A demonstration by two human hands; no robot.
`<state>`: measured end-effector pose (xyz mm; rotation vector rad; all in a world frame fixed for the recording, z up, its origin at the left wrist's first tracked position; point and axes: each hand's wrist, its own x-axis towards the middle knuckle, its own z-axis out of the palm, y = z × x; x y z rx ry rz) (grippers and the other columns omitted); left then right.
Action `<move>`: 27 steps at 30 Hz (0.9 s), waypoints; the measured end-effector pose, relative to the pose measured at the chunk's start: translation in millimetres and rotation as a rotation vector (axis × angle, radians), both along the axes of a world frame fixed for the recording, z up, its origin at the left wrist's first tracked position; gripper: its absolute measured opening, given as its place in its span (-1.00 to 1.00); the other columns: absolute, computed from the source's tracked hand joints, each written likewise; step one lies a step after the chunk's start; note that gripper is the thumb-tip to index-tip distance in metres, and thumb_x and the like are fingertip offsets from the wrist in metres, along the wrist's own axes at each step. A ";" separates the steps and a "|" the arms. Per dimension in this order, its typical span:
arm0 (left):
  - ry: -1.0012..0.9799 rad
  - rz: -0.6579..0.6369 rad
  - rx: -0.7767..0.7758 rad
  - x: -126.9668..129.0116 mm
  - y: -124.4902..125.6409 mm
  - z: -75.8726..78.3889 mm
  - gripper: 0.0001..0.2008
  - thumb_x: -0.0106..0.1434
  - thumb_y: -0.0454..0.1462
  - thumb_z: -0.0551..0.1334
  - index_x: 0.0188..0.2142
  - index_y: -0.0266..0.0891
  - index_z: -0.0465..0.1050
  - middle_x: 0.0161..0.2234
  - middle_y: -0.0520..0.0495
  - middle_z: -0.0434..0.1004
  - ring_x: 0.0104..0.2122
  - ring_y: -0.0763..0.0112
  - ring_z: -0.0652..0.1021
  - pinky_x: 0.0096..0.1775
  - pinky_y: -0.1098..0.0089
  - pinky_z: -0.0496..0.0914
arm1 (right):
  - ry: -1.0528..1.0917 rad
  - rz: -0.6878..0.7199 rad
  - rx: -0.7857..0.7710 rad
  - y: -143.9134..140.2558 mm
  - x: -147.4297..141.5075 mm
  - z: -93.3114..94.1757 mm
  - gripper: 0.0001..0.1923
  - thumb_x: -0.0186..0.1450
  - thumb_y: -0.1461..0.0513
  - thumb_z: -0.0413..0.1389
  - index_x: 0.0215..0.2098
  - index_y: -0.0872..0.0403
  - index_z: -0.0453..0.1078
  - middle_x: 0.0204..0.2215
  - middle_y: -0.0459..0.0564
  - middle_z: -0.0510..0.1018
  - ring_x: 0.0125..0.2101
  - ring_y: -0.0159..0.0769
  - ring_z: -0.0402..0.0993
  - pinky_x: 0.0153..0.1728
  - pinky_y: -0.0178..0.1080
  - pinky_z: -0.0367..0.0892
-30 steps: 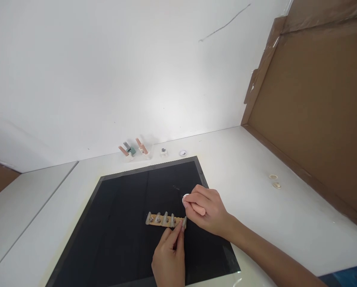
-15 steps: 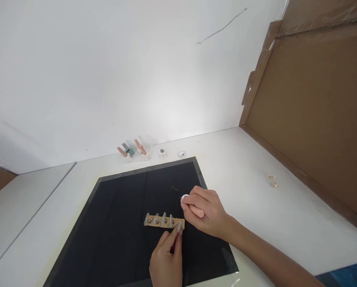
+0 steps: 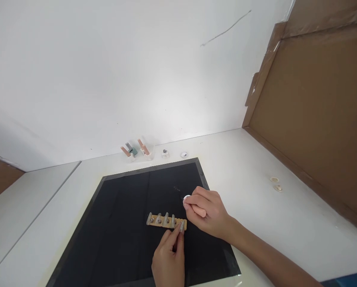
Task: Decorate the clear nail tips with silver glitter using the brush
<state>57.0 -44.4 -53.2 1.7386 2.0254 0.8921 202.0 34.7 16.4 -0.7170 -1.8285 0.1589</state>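
My left hand [image 3: 169,255] pinches a greyish, see-through nail tip [image 3: 182,226] between finger and thumb, at the right end of a tan display stand [image 3: 163,224]. Several similar nail tips [image 3: 166,218] rise in a row along that stand. Just up and to the right, my right hand [image 3: 208,209] is closed around a peach nail polish brush cap [image 3: 199,211]. A small white round piece [image 3: 187,197] shows at its fingertips; what it is I cannot make out. No brush bristles are visible. Both hands are over a black mat [image 3: 121,231].
Nail polish bottles with peach and grey-green caps [image 3: 145,149] stand along the back wall. Beside them are a small uncapped bottle [image 3: 165,154] and a white dish [image 3: 183,154]. Two small pale pieces [image 3: 278,187] lie on the white table [image 3: 247,167], left of a brown cardboard panel [image 3: 312,119].
The whole scene sits slightly further right and the view has shifted a little. Both hands keep nearly the same pose and grip beside the stand.
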 end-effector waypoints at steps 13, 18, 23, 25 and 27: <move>0.116 0.026 -0.048 2.2 3.0 3.4 -0.67 0.27 -0.14 0.09 -0.17 -0.16 0.60 -0.53 -0.02 0.50 -0.58 0.37 0.54 -0.58 0.51 0.34 | 0.019 0.013 0.000 -3.3 2.0 6.9 -0.85 0.23 0.36 0.01 -0.47 0.10 0.36 -0.61 -0.09 0.38 -0.64 -0.46 0.26 -0.65 -0.39 0.21; 0.129 -0.061 0.071 -2.9 0.5 -4.7 -0.59 0.28 -0.09 0.07 -0.09 -0.28 0.55 -0.60 0.01 0.40 -0.66 0.43 0.48 -0.61 0.52 0.33 | 0.025 0.021 -0.004 -2.8 2.2 6.7 -0.85 0.23 0.35 0.02 -0.48 0.11 0.36 -0.61 -0.09 0.40 -0.64 -0.47 0.27 -0.64 -0.40 0.22; 0.088 -0.082 0.201 -0.3 -9.1 -12.8 -0.54 0.32 -0.07 0.02 -0.18 -0.34 0.58 -0.62 0.01 0.35 -0.70 0.48 0.40 -0.60 0.52 0.34 | 0.023 0.019 0.005 -2.8 2.7 6.9 -0.87 0.22 0.35 0.03 -0.47 0.12 0.37 -0.61 -0.10 0.39 -0.64 -0.47 0.27 -0.65 -0.40 0.20; 0.073 -0.074 0.224 2.5 -11.8 -14.5 -0.53 0.34 -0.08 -0.01 -0.22 -0.32 0.59 -0.60 -0.01 0.35 -0.67 0.46 0.40 -0.57 0.50 0.35 | 0.017 0.020 0.013 -2.9 2.6 7.0 -0.86 0.22 0.35 0.03 -0.47 0.12 0.37 -0.62 -0.10 0.39 -0.65 -0.47 0.25 -0.66 -0.40 0.19; 0.071 -0.082 0.236 4.7 -12.8 -15.6 -0.56 0.34 -0.09 -0.01 -0.22 -0.29 0.58 -0.54 -0.06 0.39 -0.60 0.41 0.45 -0.51 0.46 0.38 | 0.012 0.017 0.021 -2.5 2.3 6.6 -0.86 0.23 0.35 0.03 -0.47 0.12 0.36 -0.63 -0.11 0.38 -0.65 -0.47 0.24 -0.66 -0.40 0.18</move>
